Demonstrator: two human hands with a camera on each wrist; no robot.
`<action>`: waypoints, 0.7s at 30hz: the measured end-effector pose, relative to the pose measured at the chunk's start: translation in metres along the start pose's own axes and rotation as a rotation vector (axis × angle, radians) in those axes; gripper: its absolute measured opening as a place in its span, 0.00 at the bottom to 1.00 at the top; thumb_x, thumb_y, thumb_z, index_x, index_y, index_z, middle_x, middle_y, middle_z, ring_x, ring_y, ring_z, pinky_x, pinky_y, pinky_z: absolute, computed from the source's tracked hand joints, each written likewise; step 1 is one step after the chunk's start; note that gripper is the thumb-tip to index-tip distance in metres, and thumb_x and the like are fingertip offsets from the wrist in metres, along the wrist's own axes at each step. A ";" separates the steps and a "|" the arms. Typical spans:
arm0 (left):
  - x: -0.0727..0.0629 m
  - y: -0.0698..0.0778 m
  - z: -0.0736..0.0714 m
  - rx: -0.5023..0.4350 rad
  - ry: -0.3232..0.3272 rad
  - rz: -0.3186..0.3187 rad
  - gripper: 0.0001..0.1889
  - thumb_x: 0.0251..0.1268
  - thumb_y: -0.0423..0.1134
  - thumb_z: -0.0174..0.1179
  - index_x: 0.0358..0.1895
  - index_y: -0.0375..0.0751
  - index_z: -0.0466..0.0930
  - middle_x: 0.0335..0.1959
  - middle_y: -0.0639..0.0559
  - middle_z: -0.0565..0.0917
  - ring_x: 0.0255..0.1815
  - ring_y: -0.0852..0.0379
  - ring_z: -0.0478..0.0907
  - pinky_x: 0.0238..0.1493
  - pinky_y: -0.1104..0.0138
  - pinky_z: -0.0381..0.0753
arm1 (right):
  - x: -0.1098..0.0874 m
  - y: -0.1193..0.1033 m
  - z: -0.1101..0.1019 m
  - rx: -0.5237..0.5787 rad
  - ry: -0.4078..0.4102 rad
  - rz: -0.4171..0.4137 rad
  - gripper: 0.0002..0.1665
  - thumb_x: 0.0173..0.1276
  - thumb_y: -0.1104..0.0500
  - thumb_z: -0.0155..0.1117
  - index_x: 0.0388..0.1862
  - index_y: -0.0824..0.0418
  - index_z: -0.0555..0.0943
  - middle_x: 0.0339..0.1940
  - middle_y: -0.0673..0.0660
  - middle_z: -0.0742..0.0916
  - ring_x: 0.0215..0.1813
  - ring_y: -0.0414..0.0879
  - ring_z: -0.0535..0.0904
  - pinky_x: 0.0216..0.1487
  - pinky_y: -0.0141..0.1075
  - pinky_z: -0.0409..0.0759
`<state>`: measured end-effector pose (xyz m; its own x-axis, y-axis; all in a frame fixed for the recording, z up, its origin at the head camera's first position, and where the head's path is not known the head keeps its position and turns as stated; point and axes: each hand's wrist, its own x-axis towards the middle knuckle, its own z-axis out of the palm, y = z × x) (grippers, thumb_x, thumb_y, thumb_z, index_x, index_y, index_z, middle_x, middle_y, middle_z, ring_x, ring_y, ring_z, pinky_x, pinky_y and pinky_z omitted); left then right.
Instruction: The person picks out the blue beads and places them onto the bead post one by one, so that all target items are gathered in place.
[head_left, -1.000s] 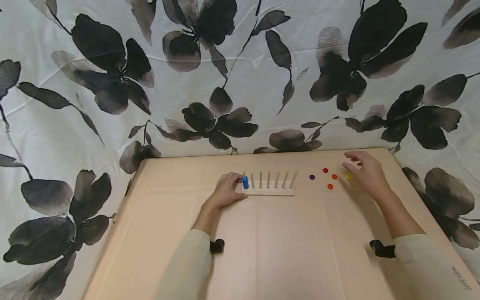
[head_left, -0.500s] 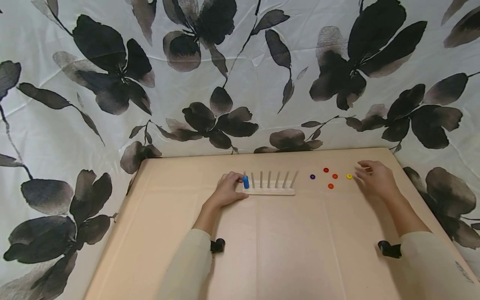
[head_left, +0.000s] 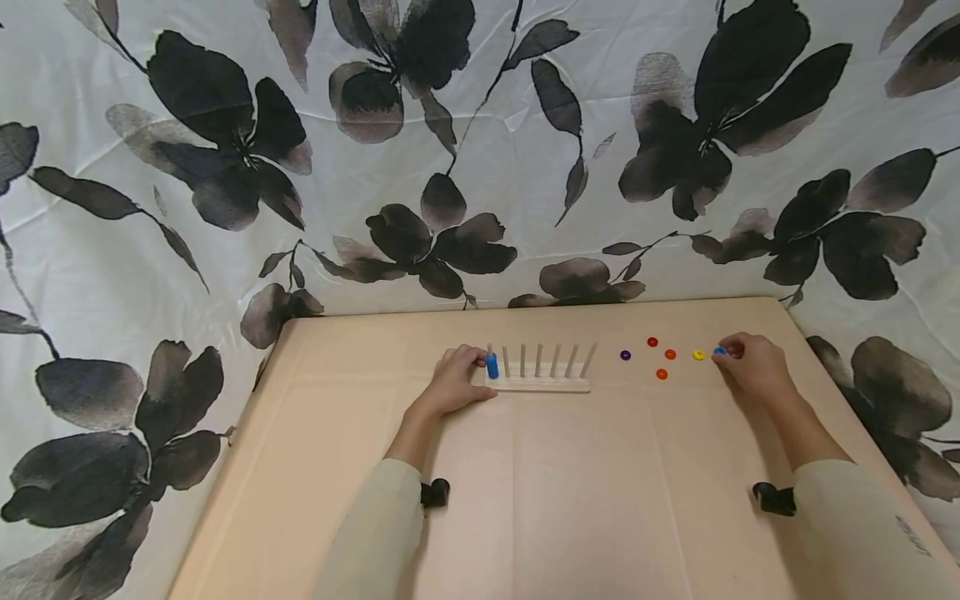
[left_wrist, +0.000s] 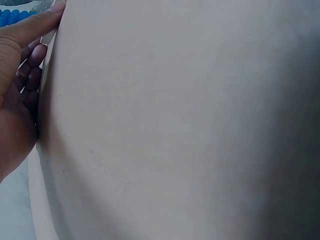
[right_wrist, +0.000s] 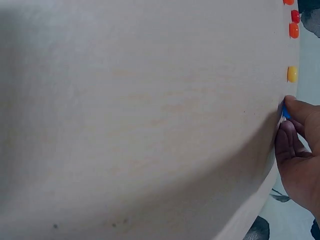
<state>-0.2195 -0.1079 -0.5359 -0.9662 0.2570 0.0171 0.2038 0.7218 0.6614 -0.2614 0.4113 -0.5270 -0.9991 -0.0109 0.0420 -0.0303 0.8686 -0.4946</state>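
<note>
In the head view, a pale wooden peg rack (head_left: pixel 540 386) stands at the table's far side, with a row of upright pegs on its base. Blue rings (head_left: pixel 491 367) are stacked on its leftmost peg; they also show at the corner of the left wrist view. My left hand (head_left: pixel 455 381) grips the rack's left end, thumb along the front of the base and fingers behind the stack. Farther right, my right hand (head_left: pixel 756 367) pinches a small blue ring (head_left: pixel 720 351) between thumb and fingertip, low at the tabletop. Just left of it lies a yellow ring (head_left: pixel 698 355).
Between rack and right hand lie a dark purple ring (head_left: pixel 626 355), a red ring (head_left: pixel 652 342) and two orange rings (head_left: pixel 671 354). A floral cloth (head_left: pixel 480 167) hangs behind the tan tabletop (head_left: pixel 585 483).
My right hand has drawn back rightward past the yellow ring, and its fingers have closed on the blue ring. The left hand and the rack stay in place.
</note>
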 end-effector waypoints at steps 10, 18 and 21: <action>0.000 0.000 0.000 -0.004 0.007 0.004 0.30 0.55 0.43 0.79 0.60 0.40 0.78 0.56 0.48 0.79 0.65 0.44 0.67 0.71 0.49 0.62 | -0.002 -0.001 0.001 -0.002 0.016 -0.011 0.16 0.75 0.59 0.65 0.48 0.72 0.77 0.41 0.70 0.83 0.44 0.62 0.78 0.44 0.51 0.77; 0.000 0.000 0.001 -0.002 0.005 0.004 0.31 0.55 0.44 0.79 0.61 0.40 0.78 0.57 0.49 0.79 0.65 0.45 0.67 0.71 0.50 0.62 | -0.005 0.000 0.000 0.023 0.024 -0.016 0.17 0.76 0.57 0.65 0.51 0.70 0.75 0.44 0.70 0.83 0.47 0.63 0.78 0.46 0.53 0.78; 0.000 -0.001 0.002 -0.002 0.007 0.002 0.31 0.55 0.44 0.79 0.61 0.40 0.78 0.57 0.49 0.79 0.65 0.45 0.66 0.71 0.50 0.62 | -0.007 -0.001 0.000 0.033 0.038 -0.036 0.18 0.76 0.56 0.65 0.52 0.70 0.76 0.45 0.71 0.83 0.48 0.64 0.78 0.48 0.55 0.79</action>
<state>-0.2196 -0.1073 -0.5378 -0.9670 0.2538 0.0235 0.2051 0.7202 0.6627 -0.2549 0.4102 -0.5271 -0.9954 -0.0219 0.0931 -0.0673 0.8514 -0.5201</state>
